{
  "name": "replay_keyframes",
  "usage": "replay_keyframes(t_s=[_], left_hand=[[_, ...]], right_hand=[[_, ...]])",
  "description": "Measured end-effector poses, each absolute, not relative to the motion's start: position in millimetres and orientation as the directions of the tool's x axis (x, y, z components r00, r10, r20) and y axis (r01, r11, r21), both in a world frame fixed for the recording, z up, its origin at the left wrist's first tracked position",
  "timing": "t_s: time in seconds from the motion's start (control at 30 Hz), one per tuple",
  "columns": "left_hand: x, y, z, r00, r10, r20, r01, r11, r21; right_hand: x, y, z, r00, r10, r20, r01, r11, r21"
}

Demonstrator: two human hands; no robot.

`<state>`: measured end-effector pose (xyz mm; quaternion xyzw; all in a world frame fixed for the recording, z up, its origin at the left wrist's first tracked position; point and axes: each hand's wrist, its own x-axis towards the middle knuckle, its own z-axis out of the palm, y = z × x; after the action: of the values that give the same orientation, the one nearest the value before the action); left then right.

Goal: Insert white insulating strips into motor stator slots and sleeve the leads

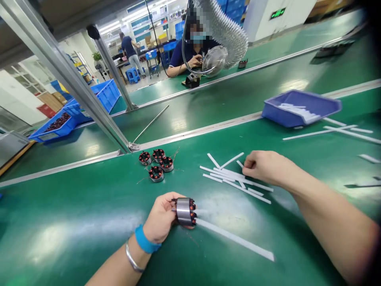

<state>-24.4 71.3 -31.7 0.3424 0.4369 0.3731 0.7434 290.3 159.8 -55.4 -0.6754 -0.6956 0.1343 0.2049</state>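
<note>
My left hand (162, 216) is closed around a motor stator (185, 211), a grey metal ring with black and copper-coloured windings. From the stator's right side a long white strip (236, 238) sticks out toward the lower right. My right hand (263, 167) is at the right end of a loose pile of white strips (228, 174), its fingers pinched together. A short strip end shows beside the fingertips, but whether they grip it is hidden. Several smaller stators (156, 173) with thin wire ends stand on the green bench, beyond my left hand.
A blue-purple bin (300, 107) with white strips stands at the right, more strips lying near it. A metal frame post (74, 79) rises at the left, near blue crates (56, 127). Across the bench a co-worker (178, 59) sits behind a flexible duct (230, 33).
</note>
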Motion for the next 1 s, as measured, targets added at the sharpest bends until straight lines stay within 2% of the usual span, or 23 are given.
replay_keyframes(t_s=[0.1,0.17,0.2,0.27,0.33,0.4,0.5,0.7,0.87,1.0], left_hand=[[-24.5,69.6,-33.2,0.344,0.858,-0.381,-0.306,0.486,0.818],[-24.8,69.3,-36.1,0.377,0.852,-0.364,-0.339,0.492,0.802],[-24.8,69.3,-37.8,0.392,0.844,-0.365,-0.340,0.501,0.796],[-24.6,69.4,-40.9,0.410,0.828,-0.383,-0.318,0.523,0.791],[-23.9,69.6,-43.0,0.408,0.823,-0.396,-0.300,0.530,0.793],[-23.6,70.1,-43.8,0.395,0.828,-0.398,-0.302,0.526,0.795],[-25.1,70.8,-43.5,0.407,0.819,-0.404,-0.315,0.541,0.780],[-26.4,67.7,-42.7,0.436,0.813,-0.385,-0.300,0.535,0.790],[-19.4,61.5,-48.9,0.292,0.885,-0.364,-0.132,0.414,0.901],[-17.8,56.7,-53.8,0.217,0.941,-0.259,0.020,0.261,0.965]], right_hand=[[281.3,156.0,-43.4,0.074,0.987,0.140,0.864,0.007,-0.504],[270.5,145.3,-29.8,0.065,0.984,0.168,0.788,0.052,-0.614],[262.5,137.6,-22.5,0.006,0.986,0.168,0.708,0.115,-0.697],[241.8,119.8,-9.8,-0.245,0.952,0.186,0.391,0.272,-0.879],[218.5,103.4,-2.0,-0.460,0.869,0.181,0.210,0.304,-0.929],[199.9,93.0,-0.2,-0.562,0.814,0.145,0.205,0.307,-0.929],[188.5,89.1,-5.7,-0.578,0.809,0.107,0.237,0.292,-0.927],[185.6,87.7,-22.5,-0.388,0.916,0.105,0.277,0.224,-0.934],[174.8,83.3,-34.7,-0.349,0.925,0.151,0.255,0.249,-0.934],[170.5,84.1,-43.2,-0.341,0.940,0.021,0.261,0.116,-0.958]])
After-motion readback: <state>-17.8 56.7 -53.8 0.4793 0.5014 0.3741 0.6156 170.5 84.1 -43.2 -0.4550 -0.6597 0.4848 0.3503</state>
